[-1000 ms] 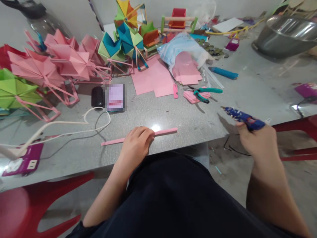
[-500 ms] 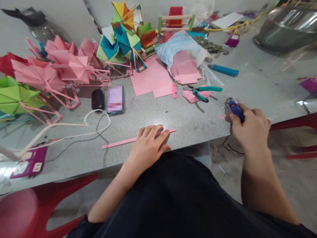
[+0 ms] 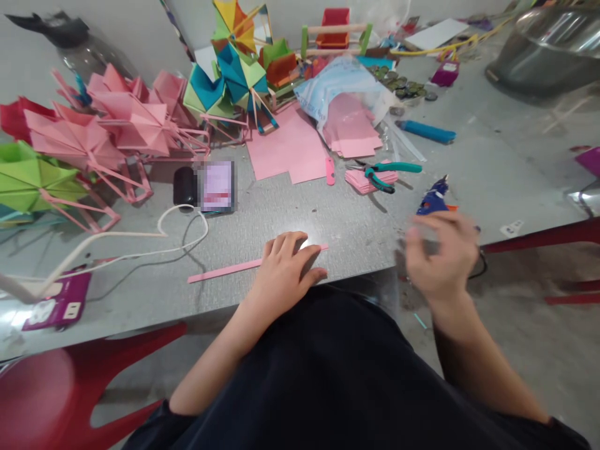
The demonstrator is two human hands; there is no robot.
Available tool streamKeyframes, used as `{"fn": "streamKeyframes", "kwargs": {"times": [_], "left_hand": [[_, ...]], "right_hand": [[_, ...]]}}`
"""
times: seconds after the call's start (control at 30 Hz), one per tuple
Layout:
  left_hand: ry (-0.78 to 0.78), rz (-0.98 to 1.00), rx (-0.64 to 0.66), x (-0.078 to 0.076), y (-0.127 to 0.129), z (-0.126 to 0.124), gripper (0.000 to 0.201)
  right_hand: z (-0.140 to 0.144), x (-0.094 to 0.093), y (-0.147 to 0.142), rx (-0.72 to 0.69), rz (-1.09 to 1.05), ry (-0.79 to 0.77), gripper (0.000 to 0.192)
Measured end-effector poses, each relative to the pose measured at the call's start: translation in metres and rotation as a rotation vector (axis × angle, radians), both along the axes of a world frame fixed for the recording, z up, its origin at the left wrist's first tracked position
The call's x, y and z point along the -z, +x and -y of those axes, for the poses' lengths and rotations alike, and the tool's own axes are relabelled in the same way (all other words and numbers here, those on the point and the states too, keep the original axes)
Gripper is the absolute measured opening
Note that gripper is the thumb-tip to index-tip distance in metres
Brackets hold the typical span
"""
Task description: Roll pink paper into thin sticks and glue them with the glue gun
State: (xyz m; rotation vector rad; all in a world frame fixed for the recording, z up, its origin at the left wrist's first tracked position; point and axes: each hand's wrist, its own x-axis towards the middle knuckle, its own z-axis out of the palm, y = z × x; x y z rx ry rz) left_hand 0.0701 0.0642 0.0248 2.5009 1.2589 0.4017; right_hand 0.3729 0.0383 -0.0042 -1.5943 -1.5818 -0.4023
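I am seeing the left hand (image 3: pixel 284 273) lying flat, grip spread, pressing the pink paper strip (image 3: pixel 225 270) onto the worktop (image 3: pixel 356 225), just inside its near edge. The right hand (image 3: pixel 443 253) is hovering blurred past that edge, grip loosely open and holding nothing, just in front of the blue glue gun (image 3: pixel 434 199). Bare worktop is lying between strip and pliers (image 3: pixel 382 175)

I am noting a pale pink paper strip (image 3: pixel 225 272) on the speckled grey desk (image 3: pixel 356 225), a blue glue gun (image 3: pixel 434 199), teal-handled pliers (image 3: pixel 391 170), and pink paper sheets (image 3: pixel 285 147).
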Motion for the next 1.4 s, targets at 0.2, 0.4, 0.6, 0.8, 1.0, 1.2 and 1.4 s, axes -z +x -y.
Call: {"fn": "streamKeyframes", "kwargs": {"times": [0.2, 0.4, 0.6, 0.8, 1.0, 1.2, 1.4], "left_hand": [[-0.075, 0.113, 0.014, 0.000, -0.007, -0.003, 0.033], [-0.045, 0.146, -0.011, 0.004, -0.006, -0.002, 0.026], [0.037, 0.124, -0.049, 0.005, -0.004, 0.001, 0.028], [0.115, 0.067, -0.083, 0.001, -0.010, 0.005, 0.024], [0.192, -0.013, -0.129, -0.003, -0.022, 0.011, 0.025], [0.190, -0.117, -0.010, 0.000, -0.023, 0.007, 0.043], [0.223, -0.199, 0.074, -0.001, -0.014, 0.002, 0.048]], "right_hand": [[-0.008, -0.015, -0.076, -0.535, 0.113, -0.401, 0.023], [-0.018, -0.015, -0.083, -0.608, 0.174, -0.501, 0.030], [-0.018, -0.013, -0.085, -0.571, 0.199, -0.448, 0.030], [-0.018, -0.013, -0.086, -0.552, 0.169, -0.440, 0.027], [-0.018, -0.012, -0.086, -0.559, 0.170, -0.436, 0.027], [-0.018, -0.012, -0.086, -0.576, 0.187, -0.447, 0.027], [-0.018, -0.013, -0.088, -0.569, 0.201, -0.429, 0.027]]}}
